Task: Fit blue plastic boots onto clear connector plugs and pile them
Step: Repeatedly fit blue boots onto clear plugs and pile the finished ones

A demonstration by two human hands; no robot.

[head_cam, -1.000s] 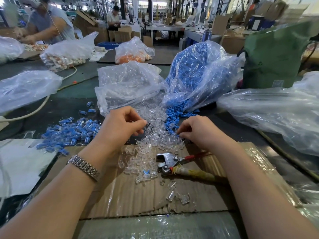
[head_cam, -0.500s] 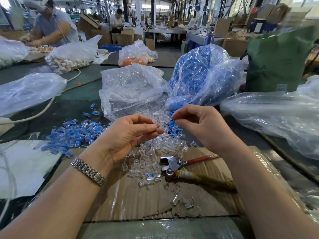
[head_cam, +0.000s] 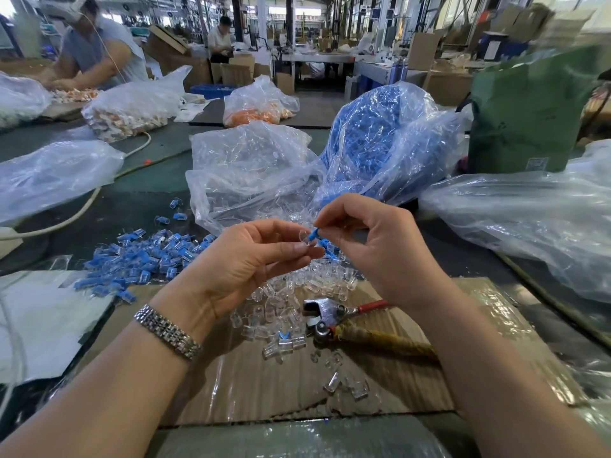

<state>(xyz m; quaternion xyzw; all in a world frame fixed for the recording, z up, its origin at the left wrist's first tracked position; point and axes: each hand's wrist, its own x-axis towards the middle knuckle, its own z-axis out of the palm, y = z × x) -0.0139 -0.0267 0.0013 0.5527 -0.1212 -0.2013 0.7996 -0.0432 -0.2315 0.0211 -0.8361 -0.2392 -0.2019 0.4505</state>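
My left hand [head_cam: 251, 259] pinches a clear connector plug [head_cam: 302, 238] between thumb and fingertips. My right hand [head_cam: 370, 239] pinches a small blue boot [head_cam: 313, 233], whose tip meets the plug's end. Both hands hover above a heap of loose clear plugs [head_cam: 297, 292] on cardboard. A pile of fitted blue-and-clear pieces [head_cam: 145, 256] lies to the left. Behind stand a bag of clear plugs [head_cam: 251, 173] and a bag of blue boots [head_cam: 377, 140], with loose blue boots [head_cam: 330, 252] spilling beneath my right hand.
Pliers with red handles [head_cam: 334, 314] lie on the taped cardboard [head_cam: 297, 391] beside a wrapped stick. Large plastic bags [head_cam: 529, 219] crowd the right and left. A green sack [head_cam: 529, 110] stands at the back right. A cable [head_cam: 82, 206] crosses the left. People work at the far tables.
Both hands rose from the heap, each with a piece, and came together. The blue boot now meets the clear plug between my fingertips.
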